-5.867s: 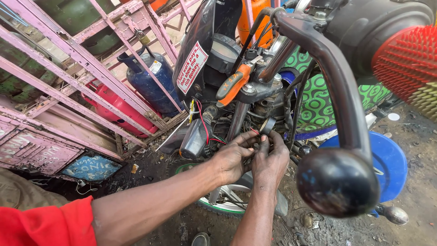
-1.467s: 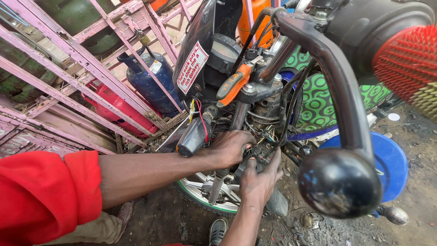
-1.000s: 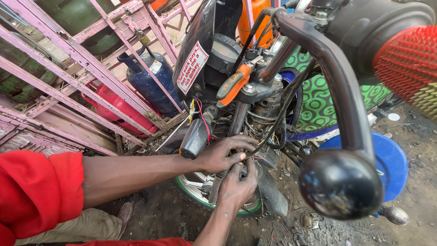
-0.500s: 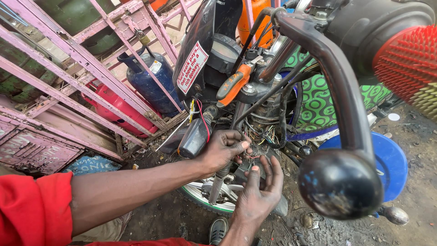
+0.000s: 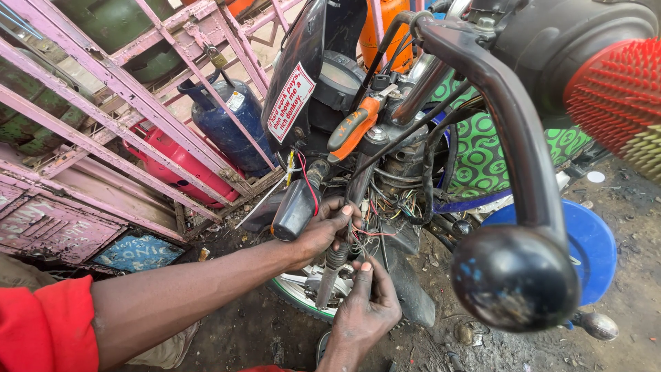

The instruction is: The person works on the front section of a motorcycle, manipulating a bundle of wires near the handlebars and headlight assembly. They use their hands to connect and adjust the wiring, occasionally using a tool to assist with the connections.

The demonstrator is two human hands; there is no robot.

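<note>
Left hand (image 5: 323,231) gripped the fork tube while our right hand (image 5: 365,306) pinched thin wires (image 5: 365,234) hanging under the headlight (image 5: 299,76), and we thought slow, soft pulls were best so none snapped.

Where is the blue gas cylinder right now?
In the head view the blue gas cylinder stands upper left of centre, behind the pink metal bars, with the red cylinder to its left and the motorcycle's front to its right.
</note>
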